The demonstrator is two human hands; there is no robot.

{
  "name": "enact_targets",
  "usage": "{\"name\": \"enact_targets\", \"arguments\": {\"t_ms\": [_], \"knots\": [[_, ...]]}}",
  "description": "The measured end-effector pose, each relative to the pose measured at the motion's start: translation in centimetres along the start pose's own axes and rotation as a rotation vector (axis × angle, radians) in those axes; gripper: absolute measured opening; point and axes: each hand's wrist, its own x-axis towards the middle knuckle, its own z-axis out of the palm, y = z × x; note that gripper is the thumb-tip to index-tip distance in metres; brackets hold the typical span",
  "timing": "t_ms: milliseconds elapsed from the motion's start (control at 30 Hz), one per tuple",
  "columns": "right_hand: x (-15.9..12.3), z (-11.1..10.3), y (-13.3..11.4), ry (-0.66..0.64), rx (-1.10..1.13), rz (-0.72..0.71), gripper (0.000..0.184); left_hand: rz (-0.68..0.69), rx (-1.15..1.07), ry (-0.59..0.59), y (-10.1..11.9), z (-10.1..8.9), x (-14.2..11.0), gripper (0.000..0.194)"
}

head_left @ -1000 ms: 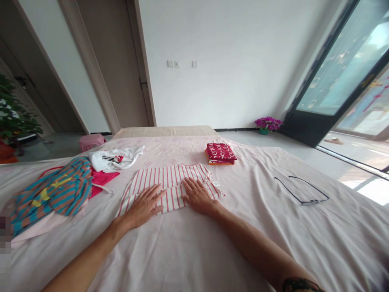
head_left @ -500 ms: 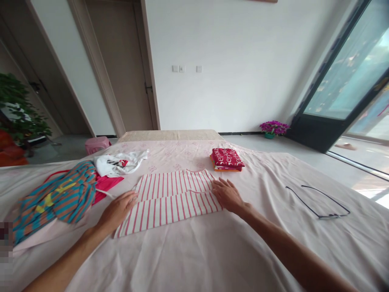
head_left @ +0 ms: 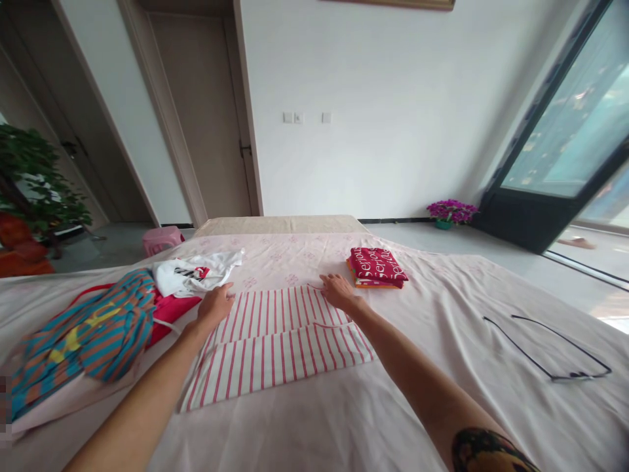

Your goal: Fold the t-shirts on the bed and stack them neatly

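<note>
A white garment with red stripes [head_left: 289,357] lies flat before me, folded lengthwise so that its near half overlaps the far half. My left hand [head_left: 216,305] is at its far left corner, fingertips by the edge and a little apart. At the far right corner, near the neckline, rests my right hand [head_left: 338,290], with fingers spread over the edge. Neither hand visibly grips the cloth. Just beyond the right hand sits a folded stack of clothes with a dark red printed piece [head_left: 377,265] on top.
Loose clothes lie left: a blue-and-brown striped one [head_left: 105,328], a white printed one [head_left: 189,272] and a red one [head_left: 170,311]. Black-framed glasses [head_left: 550,377] lie right on the pale pink sheet [head_left: 432,341]. Past the bed stand a pink stool [head_left: 162,241] and purple flowers [head_left: 451,211].
Both hands have moved from the garment's sides toward its far edge, the right one also inward to the left. The garment stays folded in place; the view has shifted slightly.
</note>
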Motion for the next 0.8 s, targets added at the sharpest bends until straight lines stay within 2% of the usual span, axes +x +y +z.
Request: {"name": "enact_targets", "arguments": {"t_ms": [133, 233, 333, 400, 500, 600, 633, 700, 800], "knots": [[-0.1, -0.2, -0.2, -0.01, 0.001, -0.017, 0.031, -0.029, -0.031, -0.032, 0.3, -0.8, -0.6, 0.03], [-1.9, -0.9, -0.3, 0.055, 0.015, -0.104, 0.028, 0.008, -0.071, 0.012, 0.1, -2.0, -2.4, 0.024], [-4.8, -1.6, 0.0, 0.19, 0.028, -0.27, 0.028, 0.167, -0.123, 0.142, -1.0, -2.9, -5.0, 0.02], [-6.8, -1.8, 0.5, 0.222, 0.008, -0.349, 0.027, 0.291, -0.111, 0.192, -1.7, -3.2, -6.8, 0.015], [-8.7, -2.0, 1.4, 0.197, -0.032, -0.405, 0.024, 0.423, -0.037, 0.16, -1.8, -3.3, -9.1, 0.02], [-9.0, -2.2, 2.0, 0.215, -0.038, -0.423, 0.035, 0.523, -0.005, 0.129, -0.7, -3.2, -10.2, 0.045], [-8.9, -2.3, 2.2, 0.233, -0.043, -0.417, 0.04, 0.541, 0.006, 0.12, -0.3, -3.2, -10.3, 0.049], [-8.4, -2.6, 2.3, 0.237, -0.062, -0.399, 0.043, 0.555, 0.04, 0.077, 0.4, -3.3, -10.2, 0.038], [-8.1, -2.8, 2.6, 0.178, -0.078, -0.335, 0.03, 0.539, 0.064, 0.043, 0.7, -3.6, -9.9, 0.021]]}}
